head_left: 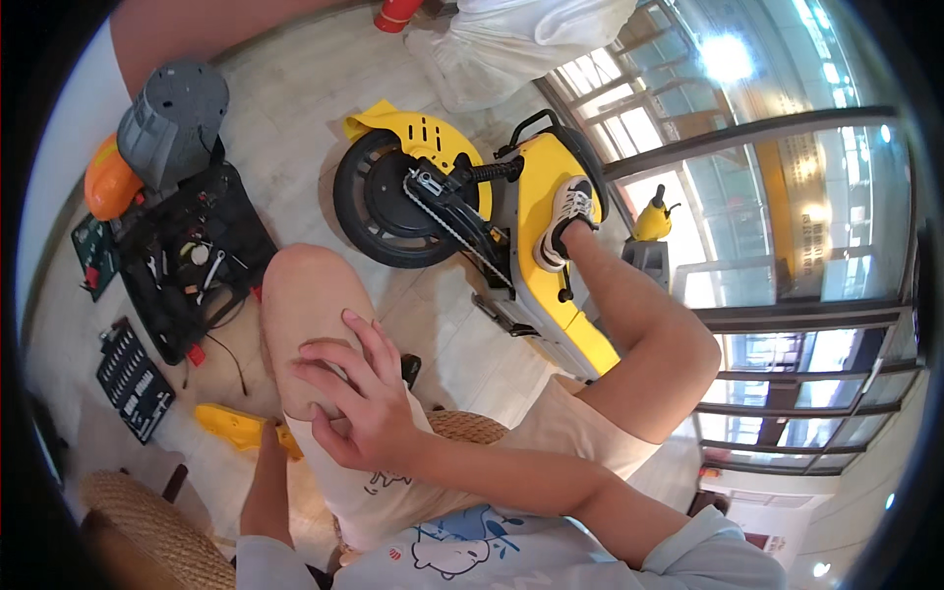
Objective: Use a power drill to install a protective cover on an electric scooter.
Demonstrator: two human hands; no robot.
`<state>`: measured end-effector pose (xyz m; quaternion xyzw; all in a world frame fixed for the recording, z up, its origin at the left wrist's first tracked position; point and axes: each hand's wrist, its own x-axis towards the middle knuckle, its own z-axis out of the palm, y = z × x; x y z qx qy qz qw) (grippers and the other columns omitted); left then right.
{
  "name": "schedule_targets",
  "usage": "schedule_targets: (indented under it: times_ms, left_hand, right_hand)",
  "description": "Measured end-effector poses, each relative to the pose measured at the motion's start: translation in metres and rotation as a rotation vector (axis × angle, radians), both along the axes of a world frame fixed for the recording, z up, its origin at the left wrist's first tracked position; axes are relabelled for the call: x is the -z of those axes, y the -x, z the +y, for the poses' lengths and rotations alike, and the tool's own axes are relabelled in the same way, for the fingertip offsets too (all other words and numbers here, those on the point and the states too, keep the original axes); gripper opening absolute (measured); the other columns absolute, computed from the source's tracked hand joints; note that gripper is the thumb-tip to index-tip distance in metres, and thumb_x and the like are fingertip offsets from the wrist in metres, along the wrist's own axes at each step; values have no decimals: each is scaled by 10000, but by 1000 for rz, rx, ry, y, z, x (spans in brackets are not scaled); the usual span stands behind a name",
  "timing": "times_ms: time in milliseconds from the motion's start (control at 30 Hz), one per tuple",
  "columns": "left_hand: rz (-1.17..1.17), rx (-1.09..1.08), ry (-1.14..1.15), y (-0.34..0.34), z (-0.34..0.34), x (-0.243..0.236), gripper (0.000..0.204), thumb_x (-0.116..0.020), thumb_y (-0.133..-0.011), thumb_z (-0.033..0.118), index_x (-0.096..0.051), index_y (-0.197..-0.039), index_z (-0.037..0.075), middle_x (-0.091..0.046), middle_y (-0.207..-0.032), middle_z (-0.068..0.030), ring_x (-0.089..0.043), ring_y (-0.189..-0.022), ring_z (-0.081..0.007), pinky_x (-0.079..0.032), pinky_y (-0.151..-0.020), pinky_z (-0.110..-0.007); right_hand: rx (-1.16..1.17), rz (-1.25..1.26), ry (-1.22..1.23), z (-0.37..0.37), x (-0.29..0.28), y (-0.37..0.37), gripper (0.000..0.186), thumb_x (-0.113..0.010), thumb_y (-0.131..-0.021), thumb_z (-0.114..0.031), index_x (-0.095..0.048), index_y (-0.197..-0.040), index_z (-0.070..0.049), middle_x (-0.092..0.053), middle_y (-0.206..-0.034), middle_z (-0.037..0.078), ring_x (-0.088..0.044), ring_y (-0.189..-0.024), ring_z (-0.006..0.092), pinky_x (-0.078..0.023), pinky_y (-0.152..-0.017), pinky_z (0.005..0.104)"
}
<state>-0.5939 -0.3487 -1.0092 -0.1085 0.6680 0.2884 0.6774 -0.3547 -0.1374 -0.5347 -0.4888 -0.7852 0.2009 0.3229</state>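
My right hand (359,408) rests on my left thigh near the knee, fingers spread and holding nothing. Low on the left, my left arm reaches down beside that thigh. My left hand (269,427) meets a yellow plastic part (226,423) close to the floor; its fingers are too hidden to show whether they grip it. In front of me a yellow and black scooter (560,285) lies tipped over. Its black wheel (379,202), chain (452,231) and yellow fender (418,128) are exposed. My right foot, in a sneaker (567,221), presses on its yellow body.
At left lies an open black tool case (147,315) with wrenches, beside a socket set (138,383). Behind them are a grey bucket-like cover (177,123) and an orange helmet (113,182). A person in white trousers (521,44) is at the far side. Glass panels (757,216) line the right.
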Motion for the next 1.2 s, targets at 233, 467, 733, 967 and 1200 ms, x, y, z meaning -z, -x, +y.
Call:
schedule_targets:
  times_ms: [233,467,733,967,1200]
  left_hand:
    - [-81,-510,-47,32,47,-142,170,-538,-708,167,-520,-873,129,-569,-921,-61,-554,-879,-287,-480,-803,-519]
    - [192,-346,-986,43,134,-441,784,-596,-514,88,-498,-1291,75,-570,-1120,-110,-554,-1078,-314,-458,-980,-466]
    - [77,549,-1122,-123,193,-572,910,-707,-442,-26,-493,-1325,20,-597,-1117,-88,-582,-1061,-256,-484,-921,-354]
    - [26,1357,-958,-269,235,-505,603,-671,-741,-67,-491,-1311,12,-586,-1217,-94,-583,-1120,-182,-482,-938,-323]
    - [424,976,-1418,-344,255,-592,880,-712,-830,64,-169,-1522,83,-364,-1474,-152,-460,-1307,-268,-409,-1053,-390]
  right_hand:
    - [-11,118,-31,-9,0,-4,395,-641,-677,-80,-632,-1071,-104,-571,-1220,47,-401,-1305,400,-261,-1082,573]
    - [-34,367,-39,-15,-3,-14,419,-677,-759,-134,-578,-1161,-68,-544,-1258,110,-409,-1311,379,-287,-1081,533]
    - [-384,1216,315,-2,-85,-89,959,-718,-860,-284,-78,-1507,21,-311,-1459,214,-366,-1348,302,-261,-1138,402]
    - [314,1118,144,11,-79,-195,1079,-795,-652,-172,-150,-1505,-27,-357,-1389,260,-417,-1265,434,-354,-1074,461]
    - [796,208,-170,-4,-81,-271,991,-804,-619,-210,-327,-1484,-128,-416,-1313,303,-462,-1176,435,-346,-1021,504]
